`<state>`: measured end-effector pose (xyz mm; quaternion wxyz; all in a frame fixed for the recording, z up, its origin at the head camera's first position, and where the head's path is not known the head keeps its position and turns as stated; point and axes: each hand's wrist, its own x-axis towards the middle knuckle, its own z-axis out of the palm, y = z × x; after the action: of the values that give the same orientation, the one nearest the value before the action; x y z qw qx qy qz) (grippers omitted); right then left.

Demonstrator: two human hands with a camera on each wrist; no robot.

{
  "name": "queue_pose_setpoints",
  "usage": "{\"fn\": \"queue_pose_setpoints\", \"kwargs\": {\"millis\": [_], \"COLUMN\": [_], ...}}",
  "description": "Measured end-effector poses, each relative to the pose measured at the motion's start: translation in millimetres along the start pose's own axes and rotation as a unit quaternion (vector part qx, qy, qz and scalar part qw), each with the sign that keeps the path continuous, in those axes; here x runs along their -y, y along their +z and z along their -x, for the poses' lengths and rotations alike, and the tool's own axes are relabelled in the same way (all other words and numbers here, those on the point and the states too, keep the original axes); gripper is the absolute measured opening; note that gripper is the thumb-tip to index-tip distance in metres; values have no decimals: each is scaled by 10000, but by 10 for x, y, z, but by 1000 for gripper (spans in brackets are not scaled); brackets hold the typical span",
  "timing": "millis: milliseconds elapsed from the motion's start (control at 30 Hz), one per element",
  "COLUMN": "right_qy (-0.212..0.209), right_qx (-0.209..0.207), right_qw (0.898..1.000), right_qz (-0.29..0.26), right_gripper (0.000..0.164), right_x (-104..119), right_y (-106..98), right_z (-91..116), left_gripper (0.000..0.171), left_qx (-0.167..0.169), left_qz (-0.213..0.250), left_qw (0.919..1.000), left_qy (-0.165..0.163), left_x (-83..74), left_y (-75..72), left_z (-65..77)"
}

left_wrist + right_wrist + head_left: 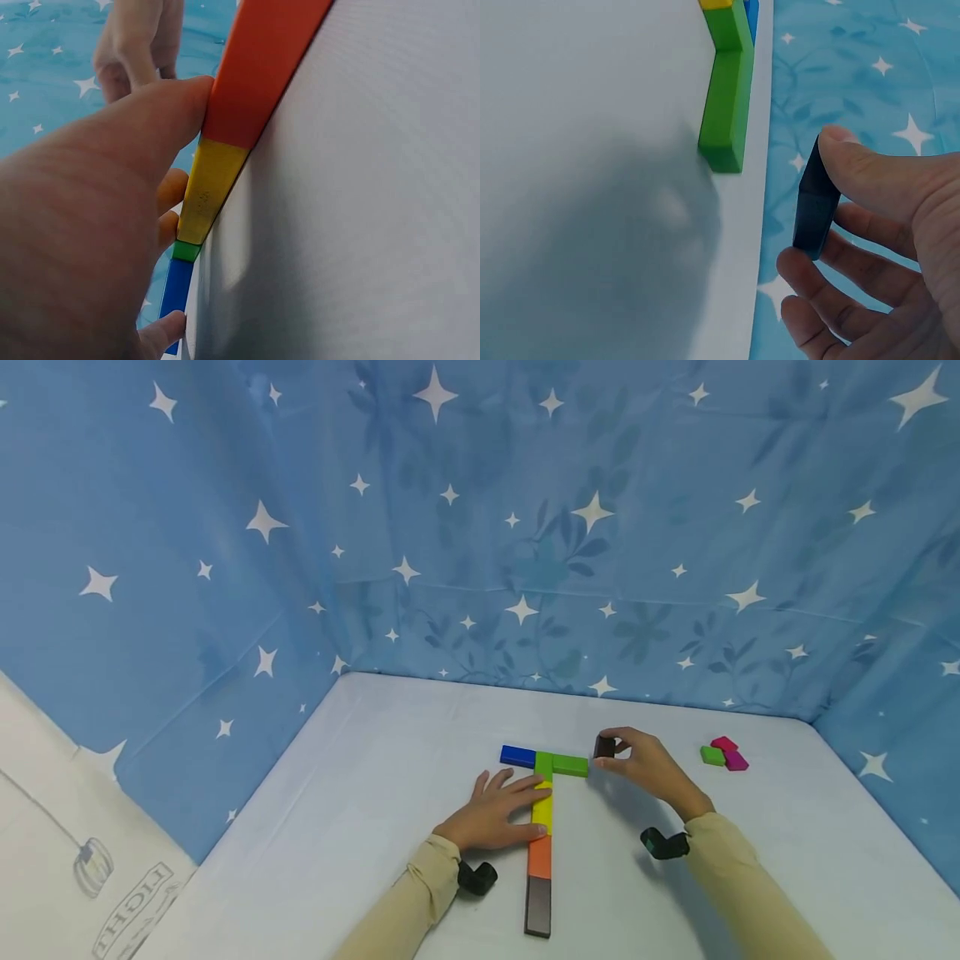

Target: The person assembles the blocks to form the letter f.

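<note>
The right hand [648, 770] pinches a dark block [604, 747] between thumb and fingers; the right wrist view shows it apart from the nearest green block [727, 105]. The left hand [491, 814] spreads its fingers over the row on the worktop [360, 768]. Only the left wrist view shows a mark on the yellow block [210, 184], illegible; only the head view shows lettering [133, 906] ending "IGHT".
</note>
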<state>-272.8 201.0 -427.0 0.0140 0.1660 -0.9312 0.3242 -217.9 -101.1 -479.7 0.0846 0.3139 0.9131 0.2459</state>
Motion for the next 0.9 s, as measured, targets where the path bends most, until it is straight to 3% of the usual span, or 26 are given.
{"fn": "queue_pose_setpoints", "kwargs": {"millis": [500, 900], "right_qy": [-83, 118], "right_qx": [494, 860], "right_qw": [9985, 9950], "right_qz": [240, 502], "right_gripper": [53, 50], "right_x": [366, 373], "right_y": [325, 531], "right_z": [-475, -765], "left_gripper": [64, 64], "left_qx": [85, 122], "left_qz": [-103, -117], "left_qw": [9999, 9998], "left_qy": [-67, -68], "left_x": [0, 4], "left_y": [-16, -5], "left_z": [-18, -26]}}
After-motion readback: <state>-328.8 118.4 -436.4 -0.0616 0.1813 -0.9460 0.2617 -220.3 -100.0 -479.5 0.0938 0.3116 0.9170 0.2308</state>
